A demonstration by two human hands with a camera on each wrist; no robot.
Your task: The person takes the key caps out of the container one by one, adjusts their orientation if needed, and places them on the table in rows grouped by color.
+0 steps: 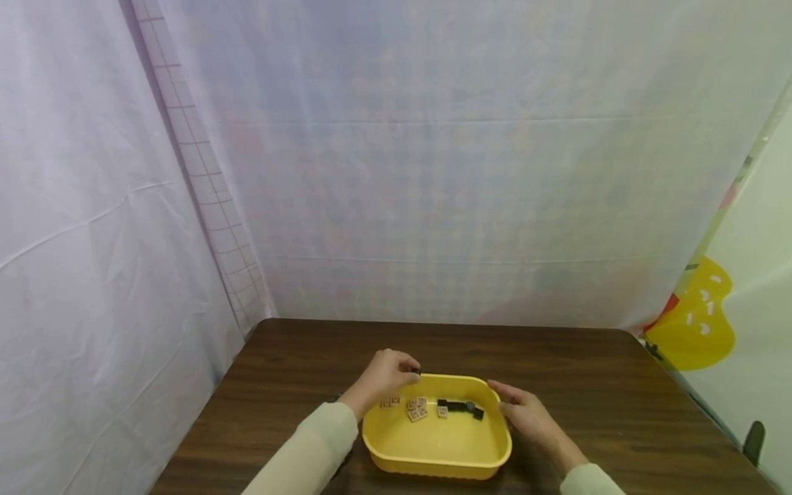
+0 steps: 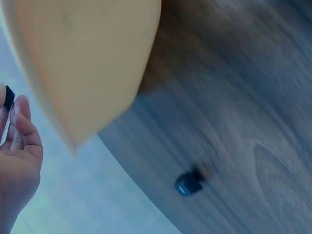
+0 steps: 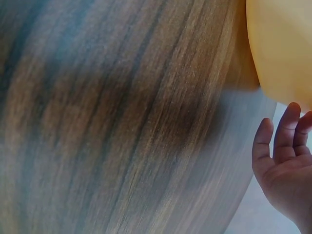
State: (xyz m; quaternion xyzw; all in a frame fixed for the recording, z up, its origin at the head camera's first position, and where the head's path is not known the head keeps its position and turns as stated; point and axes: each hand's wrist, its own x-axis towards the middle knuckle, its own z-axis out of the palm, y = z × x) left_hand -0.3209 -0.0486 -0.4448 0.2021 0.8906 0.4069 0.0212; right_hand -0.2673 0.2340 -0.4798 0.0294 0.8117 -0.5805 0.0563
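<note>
Over the far left rim of a yellow plastic tub (image 1: pixel 439 440), my left hand (image 1: pixel 385 377) pinches a small black block (image 2: pixel 9 98) between thumb and fingertips. My right hand (image 1: pixel 529 416) is at the tub's right side, with its fingers loosely extended along the outer wall; the right wrist view shows these fingertips (image 3: pixel 291 108) right at the wall. Inside the tub, several small tan square pieces (image 1: pixel 417 411) lie toward the back left and middle. Black pieces (image 1: pixel 458 407) lie in a row toward the back right, with one tan square (image 1: pixel 442 412) just in front of them.
The tub stands on a dark wood-grain table (image 1: pixel 575 371). A small black object (image 2: pixel 188 184) lies on the table outside the tub in the left wrist view. White curtains (image 1: pixel 433 206) hang behind and to the left. A yellow shape (image 1: pixel 696 323) hangs at right.
</note>
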